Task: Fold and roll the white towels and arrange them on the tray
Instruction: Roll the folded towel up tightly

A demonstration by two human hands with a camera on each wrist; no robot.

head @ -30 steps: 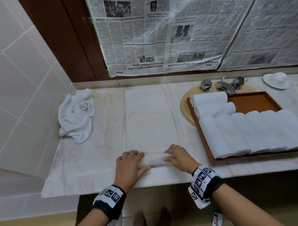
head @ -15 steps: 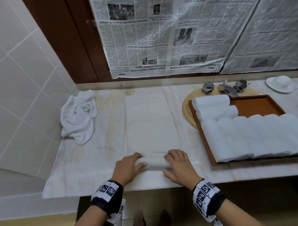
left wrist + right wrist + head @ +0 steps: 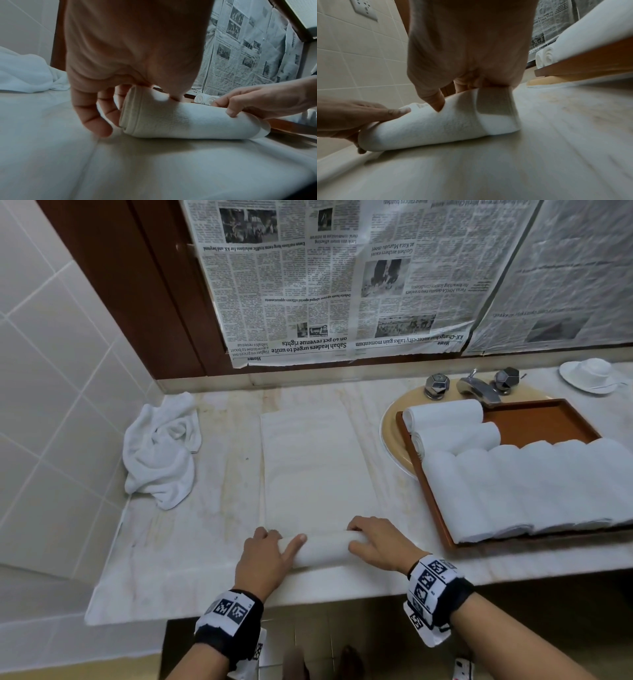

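A folded white towel point(image 3: 318, 470) lies flat on the marble counter, and its near end is rolled into a tight roll point(image 3: 323, 549). My left hand point(image 3: 274, 544) grips the roll's left end point(image 3: 171, 120), fingers curled over it and thumb lying along its top. The fingers of my right hand point(image 3: 371, 537) curl over the right end point(image 3: 453, 121), with the thumb pressing into the roll. On the brown tray point(image 3: 541, 422) at the right lie several rolled towels point(image 3: 534, 484), and two more rolls point(image 3: 445, 416) sit behind them.
A crumpled white towel point(image 3: 161, 446) lies at the counter's left, against the tiled wall. The tray rests over a basin with a chrome tap point(image 3: 476, 388). A white cup and saucer point(image 3: 589, 374) stand at the far right. Newspaper point(image 3: 342, 285) covers the wall behind.
Both hands have shifted their hold while turning the roll away from me. The roll looks a little thicker. My left thumb now lies along its top.
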